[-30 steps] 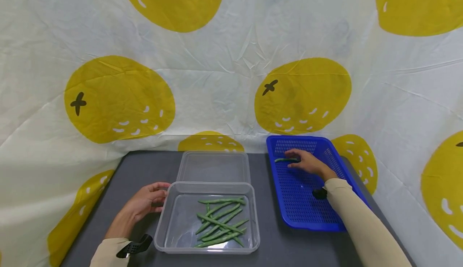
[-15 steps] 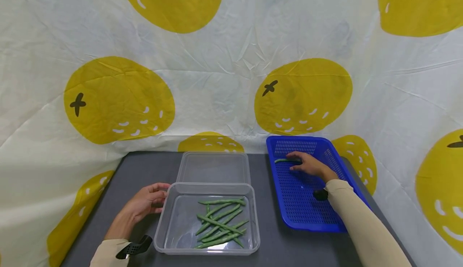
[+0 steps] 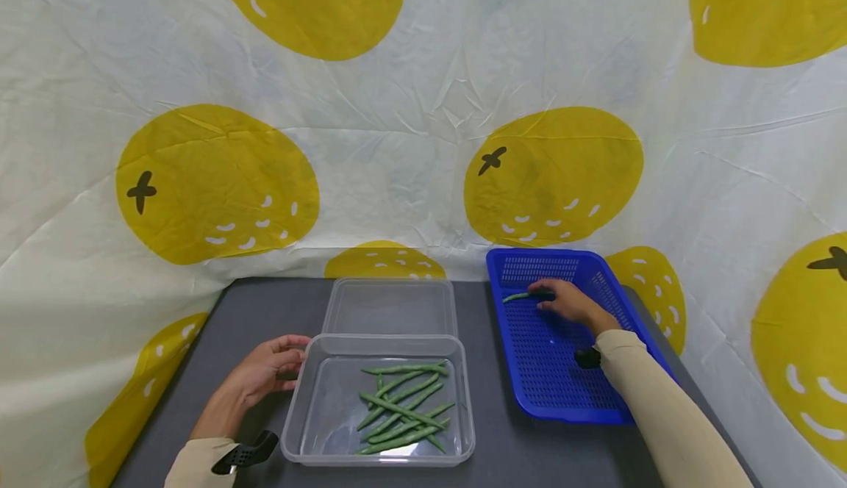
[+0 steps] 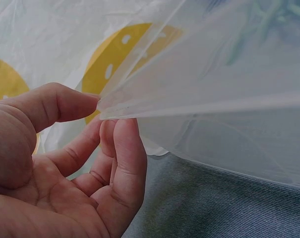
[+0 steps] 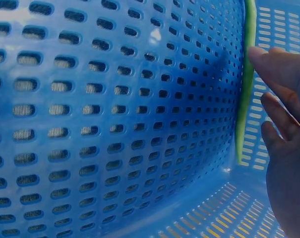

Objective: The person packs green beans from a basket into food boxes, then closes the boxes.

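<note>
My left hand [image 3: 265, 370] is at the left side of a clear plastic container [image 3: 327, 407]. In the left wrist view its thumb lies above the container's rim [image 4: 189, 112] and the fingers below, pinching it. Several green beans [image 3: 404, 407] lie crossed in the container's right half. My right hand [image 3: 565, 303] reaches into the far part of a blue perforated basket [image 3: 549, 381]. It pinches one green bean [image 5: 243, 109] there, the thumb against its side. The bean's left end [image 3: 516, 298] sticks out past the fingers; its right part is hidden in the head view.
A clear flat lid [image 3: 390, 308] lies behind the container on the grey tabletop [image 3: 483, 436]. A pale curtain [image 3: 390, 179] with yellow fruit prints hangs along the table's back and sides. The basket stands at the table's right side, against the back.
My right hand has shifted slightly right in the basket, and the bean there has tilted, with its left end now lower. My left hand and the container stay put.
</note>
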A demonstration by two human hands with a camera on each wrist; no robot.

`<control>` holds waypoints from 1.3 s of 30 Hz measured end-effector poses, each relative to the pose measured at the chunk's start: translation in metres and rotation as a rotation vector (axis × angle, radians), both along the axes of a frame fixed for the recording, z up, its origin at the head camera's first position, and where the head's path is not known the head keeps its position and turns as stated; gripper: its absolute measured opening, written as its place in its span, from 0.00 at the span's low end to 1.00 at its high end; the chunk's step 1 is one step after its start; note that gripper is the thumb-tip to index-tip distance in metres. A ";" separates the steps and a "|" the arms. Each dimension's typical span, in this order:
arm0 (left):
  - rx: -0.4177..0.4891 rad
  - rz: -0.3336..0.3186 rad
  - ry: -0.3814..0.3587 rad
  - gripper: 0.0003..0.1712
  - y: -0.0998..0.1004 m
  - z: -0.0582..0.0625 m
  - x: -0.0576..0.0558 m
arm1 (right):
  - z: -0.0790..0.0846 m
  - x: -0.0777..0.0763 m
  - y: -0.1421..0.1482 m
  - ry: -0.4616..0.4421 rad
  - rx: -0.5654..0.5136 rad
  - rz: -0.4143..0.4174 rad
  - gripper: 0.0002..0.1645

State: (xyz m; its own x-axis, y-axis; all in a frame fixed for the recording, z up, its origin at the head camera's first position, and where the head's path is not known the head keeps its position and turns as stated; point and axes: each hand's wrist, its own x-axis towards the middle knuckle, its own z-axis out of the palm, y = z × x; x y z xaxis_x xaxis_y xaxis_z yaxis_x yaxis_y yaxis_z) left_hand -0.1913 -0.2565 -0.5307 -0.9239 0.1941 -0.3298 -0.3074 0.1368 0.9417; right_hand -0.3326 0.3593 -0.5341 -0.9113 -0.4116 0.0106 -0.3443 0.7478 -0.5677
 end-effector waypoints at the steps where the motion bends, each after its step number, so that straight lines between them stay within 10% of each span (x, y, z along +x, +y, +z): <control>1: -0.002 0.001 0.000 0.29 0.000 0.000 0.000 | 0.000 0.000 0.000 0.010 0.004 -0.001 0.24; 39: -0.021 0.013 0.001 0.28 0.001 -0.001 -0.001 | 0.010 0.007 0.001 0.008 0.141 0.074 0.09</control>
State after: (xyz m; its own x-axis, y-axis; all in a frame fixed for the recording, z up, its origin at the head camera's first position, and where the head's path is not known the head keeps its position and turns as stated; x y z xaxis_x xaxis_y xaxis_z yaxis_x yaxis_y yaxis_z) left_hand -0.1921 -0.2557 -0.5316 -0.9268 0.1752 -0.3322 -0.3079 0.1521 0.9392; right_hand -0.3252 0.3608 -0.5242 -0.8786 -0.4754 -0.0445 -0.4056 0.7923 -0.4557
